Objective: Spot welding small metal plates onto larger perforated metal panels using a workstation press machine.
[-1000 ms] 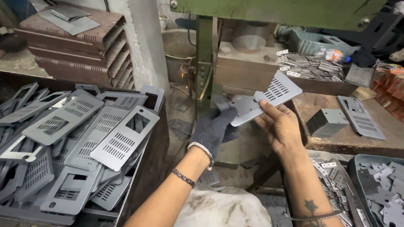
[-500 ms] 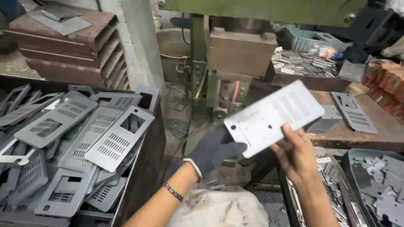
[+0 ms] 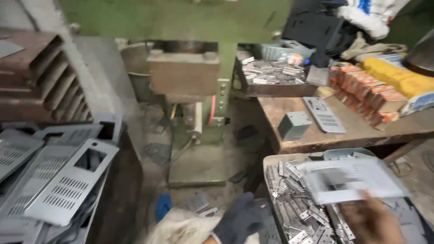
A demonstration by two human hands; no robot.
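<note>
My right hand [image 3: 374, 222], bare and blurred, is at the bottom right and grips the near edge of a flat perforated grey metal plate [image 3: 355, 180]. The plate hovers, motion-blurred, over a tray of small metal offcuts [image 3: 293, 199]. My left hand [image 3: 239, 220] wears a dark glove and sits low at the bottom centre, apart from the plate, above a pale cloth on my lap. Nothing shows in it, and its fingers are too blurred to read.
A bin of stacked perforated plates [image 3: 68, 185] fills the left. A green press machine [image 3: 194, 90] stands ahead. The wooden bench [image 3: 352, 131] at right carries one plate [image 3: 323, 115], a small metal box [image 3: 294, 125], orange cartons [image 3: 366, 90] and a tray of small parts [image 3: 271, 72].
The plate has come down and to the right, from in front of the press to above the offcut tray. My left hand has let go of it and dropped low. The view swung right.
</note>
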